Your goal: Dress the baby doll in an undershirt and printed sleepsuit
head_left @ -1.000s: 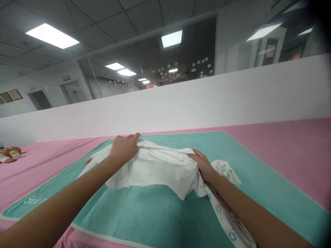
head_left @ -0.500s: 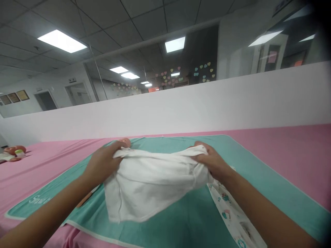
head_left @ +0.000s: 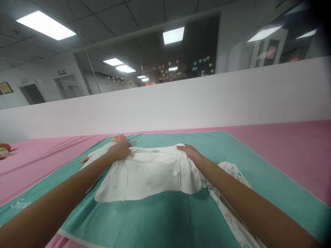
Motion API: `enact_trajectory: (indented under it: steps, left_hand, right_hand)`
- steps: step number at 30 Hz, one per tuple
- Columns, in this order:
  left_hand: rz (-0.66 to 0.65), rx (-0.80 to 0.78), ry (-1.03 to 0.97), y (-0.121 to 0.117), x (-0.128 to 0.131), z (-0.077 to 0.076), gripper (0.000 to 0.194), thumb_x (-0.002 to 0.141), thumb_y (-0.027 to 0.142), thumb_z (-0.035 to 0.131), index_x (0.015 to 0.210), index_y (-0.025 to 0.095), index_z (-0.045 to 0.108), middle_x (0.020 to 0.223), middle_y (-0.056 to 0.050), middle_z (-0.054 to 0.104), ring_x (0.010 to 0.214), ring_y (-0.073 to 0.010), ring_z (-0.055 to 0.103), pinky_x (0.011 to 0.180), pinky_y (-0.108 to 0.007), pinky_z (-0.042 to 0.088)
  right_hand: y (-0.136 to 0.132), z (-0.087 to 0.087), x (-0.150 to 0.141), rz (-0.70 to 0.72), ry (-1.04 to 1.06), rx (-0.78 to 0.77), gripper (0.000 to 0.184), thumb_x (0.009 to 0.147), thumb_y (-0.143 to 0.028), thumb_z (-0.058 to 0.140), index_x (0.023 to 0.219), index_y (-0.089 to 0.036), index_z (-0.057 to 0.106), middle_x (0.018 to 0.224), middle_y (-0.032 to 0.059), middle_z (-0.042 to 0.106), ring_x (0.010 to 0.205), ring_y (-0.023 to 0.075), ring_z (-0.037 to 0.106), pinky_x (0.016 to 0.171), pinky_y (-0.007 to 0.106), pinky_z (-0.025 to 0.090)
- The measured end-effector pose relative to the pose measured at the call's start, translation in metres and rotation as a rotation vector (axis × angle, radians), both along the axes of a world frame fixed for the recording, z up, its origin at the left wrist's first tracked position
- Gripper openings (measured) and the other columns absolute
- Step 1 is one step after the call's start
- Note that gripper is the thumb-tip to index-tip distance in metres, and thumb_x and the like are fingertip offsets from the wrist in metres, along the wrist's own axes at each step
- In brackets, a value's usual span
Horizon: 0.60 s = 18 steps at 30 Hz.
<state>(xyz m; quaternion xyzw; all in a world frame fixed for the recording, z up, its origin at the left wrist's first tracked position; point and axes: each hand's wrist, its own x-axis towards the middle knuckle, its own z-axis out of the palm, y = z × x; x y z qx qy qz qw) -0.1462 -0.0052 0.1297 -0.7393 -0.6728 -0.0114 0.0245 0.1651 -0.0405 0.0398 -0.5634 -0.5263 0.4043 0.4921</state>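
A small white baby shirt (head_left: 152, 172) is stretched between my two hands, low over the teal blanket (head_left: 160, 220). My left hand (head_left: 120, 151) grips its upper left corner, and my right hand (head_left: 190, 151) pinches the upper right one. A little printed label shows at the middle of the shirt's top edge. Just beyond my left hand lies a baby doll (head_left: 119, 138) in white clothing, partly covered from view by my left forearm. Beside my right forearm is a white printed cloth (head_left: 232, 170) with coloured figures, partly hidden by that arm.
The teal blanket lies on a pink sheet (head_left: 292, 148). A low white wall (head_left: 165, 110) runs along the far side, with glass above it. At the far left edge, part of another doll (head_left: 5, 147) shows beside something green and white.
Both hands have lowered the shirt toward the blanket and spread it flatter, its label now showing. The view has shifted, and more of the doll and of the printed cloth is visible.
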Motion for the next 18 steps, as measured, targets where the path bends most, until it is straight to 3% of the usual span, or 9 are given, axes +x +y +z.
enact_trajectory:
  steps: [3,8,13,15,18]
  left_hand:
    - [-0.032,-0.019,-0.032,0.055,0.029,-0.033,0.036,0.067,0.025,0.049,0.102,0.021,0.058,0.103,-0.008,0.063,0.089,-0.0224,0.059,0.07,-0.028,0.044]
    - [-0.034,0.009,-0.062,0.115,0.075,-0.094,0.031,0.075,0.022,0.042,0.103,0.017,0.054,0.105,-0.012,0.06,0.092,-0.0233,0.058,0.07,-0.03,0.043]
    - [-0.094,0.176,0.006,0.13,0.091,-0.138,0.028,0.083,0.023,0.032,0.105,0.016,0.048,0.108,-0.015,0.054,0.099,-0.0277,0.052,0.079,-0.042,0.039]
    - [-0.144,0.274,0.045,0.129,0.093,-0.145,0.029,0.084,0.022,0.032,0.108,0.016,0.046,0.11,-0.014,0.052,0.103,-0.0268,0.049,0.083,-0.042,0.037]
    - [-0.188,0.337,-0.013,0.114,0.093,-0.142,0.035,0.083,0.02,0.036,0.117,0.017,0.042,0.12,-0.014,0.046,0.111,-0.0256,0.043,0.087,-0.04,0.035]
  right_hand:
    - [0.039,-0.021,0.014,-0.239,-0.178,0.055,0.023,0.074,-0.04,0.05,0.077,-0.018,0.053,0.075,0.0041,0.057,0.066,0.0177,0.053,0.058,0.029,0.039]
    - [0.079,-0.053,0.043,-0.394,-0.408,0.108,0.015,0.08,-0.036,0.046,0.082,-0.021,0.048,0.079,0.0046,0.054,0.077,0.02,0.05,0.065,0.029,0.034]
    - [0.105,-0.075,0.06,-0.346,-0.846,0.199,0.015,0.086,-0.032,0.039,0.093,-0.022,0.048,0.096,0.0075,0.055,0.084,0.0203,0.051,0.068,0.029,0.033]
    - [0.109,-0.078,0.061,-0.323,-0.869,0.217,0.019,0.086,-0.034,0.039,0.097,-0.022,0.048,0.102,0.007,0.054,0.087,0.0203,0.052,0.07,0.029,0.034]
    - [0.103,-0.076,0.061,-0.267,-0.701,0.188,0.03,0.081,-0.042,0.046,0.102,-0.021,0.048,0.107,0.0061,0.054,0.093,0.0204,0.051,0.075,0.028,0.036]
